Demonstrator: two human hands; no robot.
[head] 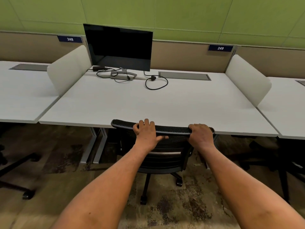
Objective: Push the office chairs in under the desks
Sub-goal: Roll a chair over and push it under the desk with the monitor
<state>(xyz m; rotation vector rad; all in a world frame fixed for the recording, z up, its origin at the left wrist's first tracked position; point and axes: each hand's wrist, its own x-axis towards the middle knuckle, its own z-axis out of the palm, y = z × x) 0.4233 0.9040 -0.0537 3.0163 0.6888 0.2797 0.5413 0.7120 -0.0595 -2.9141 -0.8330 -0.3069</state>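
Observation:
A black mesh office chair (166, 146) stands at the front edge of the white desk (148, 103), its backrest top touching or just short of the edge and its seat hidden under the desktop. My left hand (146, 132) lies over the top rail of the backrest near the middle, fingers curled over it and thumb stretched along the back. My right hand (200, 133) grips the same rail at its right end. The chair's wheeled base (162, 182) shows on the carpet below.
A dark monitor (118, 47) with loose cables stands at the desk's back left. White dividers (69, 68) (247, 78) flank the desk. Parts of other chair bases show at the left (18, 176) and right (280, 162). Grey desk legs (94, 146) stand left of the chair.

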